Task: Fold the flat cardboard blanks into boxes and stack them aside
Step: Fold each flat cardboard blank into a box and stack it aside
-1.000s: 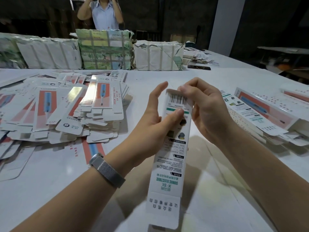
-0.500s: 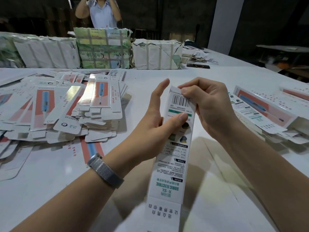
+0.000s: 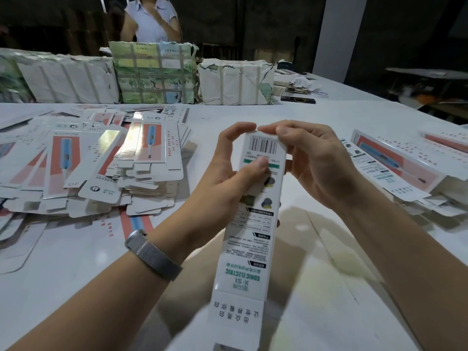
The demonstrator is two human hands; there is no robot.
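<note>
Two hands on slim glossy carton point(image 3: 249, 224)

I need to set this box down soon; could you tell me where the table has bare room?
Bare table lies beyond the hands, between the pile of flat blanks on the left and the folded boxes on the right, up to the wrapped bundles. Both sides are crowded.

Bare table point(image 3: 316, 138) lies open ahead of the hands, between the loose heap of flat blanks point(image 3: 106, 163) on the left and the folded boxes point(image 3: 395, 168) on the right. Wrapped bundles point(image 3: 152, 72) wall off the far edge, with a person point(image 3: 152, 19) standing behind them. Stray blanks point(image 3: 15, 239) cover the near left, while the near right stays open.
</note>
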